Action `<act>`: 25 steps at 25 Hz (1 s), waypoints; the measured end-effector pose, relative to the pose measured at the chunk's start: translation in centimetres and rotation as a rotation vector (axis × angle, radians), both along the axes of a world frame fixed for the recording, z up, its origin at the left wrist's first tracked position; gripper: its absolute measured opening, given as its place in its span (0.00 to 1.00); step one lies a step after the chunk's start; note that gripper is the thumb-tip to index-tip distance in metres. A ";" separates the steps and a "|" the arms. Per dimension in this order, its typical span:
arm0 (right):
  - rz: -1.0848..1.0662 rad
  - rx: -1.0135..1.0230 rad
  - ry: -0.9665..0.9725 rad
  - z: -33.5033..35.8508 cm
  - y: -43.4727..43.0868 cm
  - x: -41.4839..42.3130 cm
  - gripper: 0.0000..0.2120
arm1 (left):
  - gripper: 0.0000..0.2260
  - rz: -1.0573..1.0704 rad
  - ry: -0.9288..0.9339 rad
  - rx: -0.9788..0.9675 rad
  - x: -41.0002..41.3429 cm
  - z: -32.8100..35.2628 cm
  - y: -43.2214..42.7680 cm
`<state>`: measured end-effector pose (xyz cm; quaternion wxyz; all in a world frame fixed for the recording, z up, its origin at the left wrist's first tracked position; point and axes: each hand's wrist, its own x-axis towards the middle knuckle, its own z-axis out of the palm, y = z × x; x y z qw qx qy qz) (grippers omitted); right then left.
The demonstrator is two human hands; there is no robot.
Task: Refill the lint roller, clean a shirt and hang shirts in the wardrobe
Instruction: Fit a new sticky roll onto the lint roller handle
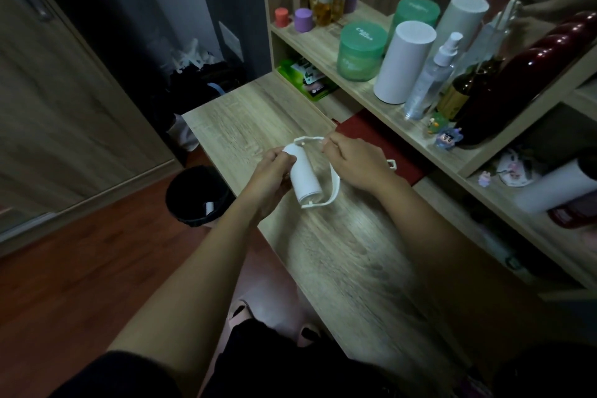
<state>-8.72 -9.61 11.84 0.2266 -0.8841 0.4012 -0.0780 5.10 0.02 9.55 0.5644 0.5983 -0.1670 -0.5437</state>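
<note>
White refill roll (302,178): my left hand (269,176) wraps it, steadying for seating.
Frame (326,171): right hand (355,161) pinches its arm, spreading it above the desk (245,116).

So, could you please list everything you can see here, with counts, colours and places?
lint roller refill: 1, white, in left hand over the desk
roller frame: 1, white, around the refill, top held by right hand
desk: 1, light wood, centre
bin: 1, black, on floor left of desk
shelf unit: 1, light wood, right
green jars: 2, upper shelf
white cylinders: 2, upper shelf
spray bottle: 1, clear, upper shelf
purple caps: 2, upper shelf
left hand: 1, gripping the refill
right hand: 1, pinching the frame
</note>
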 end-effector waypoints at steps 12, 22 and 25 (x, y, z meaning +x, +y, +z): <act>-0.046 -0.044 -0.055 -0.7 1.6 1.9 0.14 | 0.30 0.086 -0.061 0.017 -2.9 0.6 0.4; -0.084 0.062 -0.104 -0.9 1.8 2.1 0.17 | 0.33 0.188 0.193 -0.023 -2.3 1.1 1.0; -0.123 0.035 -0.090 -0.4 1.9 2.3 0.17 | 0.34 0.189 0.098 -0.008 -2.3 1.2 0.8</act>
